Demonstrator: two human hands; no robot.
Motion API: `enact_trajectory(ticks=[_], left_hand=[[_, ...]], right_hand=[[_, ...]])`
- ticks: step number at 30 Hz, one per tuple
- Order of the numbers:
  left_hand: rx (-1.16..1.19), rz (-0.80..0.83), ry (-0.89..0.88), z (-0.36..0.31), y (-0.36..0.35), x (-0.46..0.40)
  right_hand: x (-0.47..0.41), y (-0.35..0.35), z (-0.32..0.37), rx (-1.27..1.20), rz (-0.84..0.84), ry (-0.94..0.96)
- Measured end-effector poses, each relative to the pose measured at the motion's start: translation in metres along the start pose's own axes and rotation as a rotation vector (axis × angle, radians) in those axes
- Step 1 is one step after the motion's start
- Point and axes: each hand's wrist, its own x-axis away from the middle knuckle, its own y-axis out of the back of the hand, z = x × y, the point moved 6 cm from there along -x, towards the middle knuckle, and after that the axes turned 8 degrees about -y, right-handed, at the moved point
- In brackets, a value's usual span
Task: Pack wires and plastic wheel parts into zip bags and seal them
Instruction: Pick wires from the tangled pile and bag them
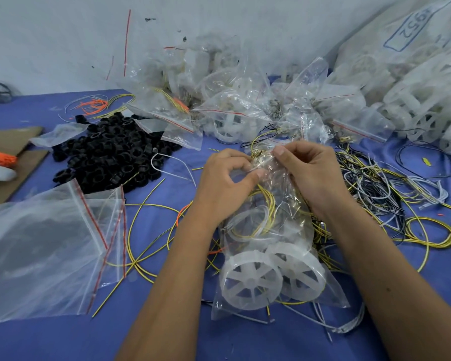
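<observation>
- Your left hand (225,173) and right hand (307,169) both pinch the top edge of a clear zip bag (279,230) over the blue table (167,329).
- Inside the bag you have two white plastic wheels (250,281) side by side at the bottom, with yellow wires (267,204) coiled above them.
- The bag's mouth looks unsealed, though the crumpled plastic makes that hard to judge.
- To your left lie empty zip bags (50,246) and a heap of black rings (107,155).
- To your right is a tangle of loose wires (375,188).
- Filled bags (219,100) pile up against the wall.
</observation>
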Motion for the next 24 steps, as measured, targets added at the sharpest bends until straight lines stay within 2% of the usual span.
enact_trajectory(ticks=[2,5,13,20,24], left_hand=[[0.036,-0.060,-0.010,0.000,0.004,-0.001],[0.078,-0.090,0.007,0.003,0.011,-0.001],[-0.061,0.081,0.096,0.028,0.025,0.004],[0.136,-0.138,0.123,0.037,0.055,0.003],[0.038,-0.207,0.108,0.038,0.055,0.005]], right_hand=[[0.000,0.001,0.000,0.053,-0.006,0.012],[-0.001,0.002,-0.002,0.006,-0.011,-0.012],[-0.005,0.009,-0.004,-0.047,-0.021,-0.036],[-0.006,0.015,-0.006,-0.052,-0.083,-0.047],[-0.007,0.012,-0.008,-0.014,-0.044,-0.042]])
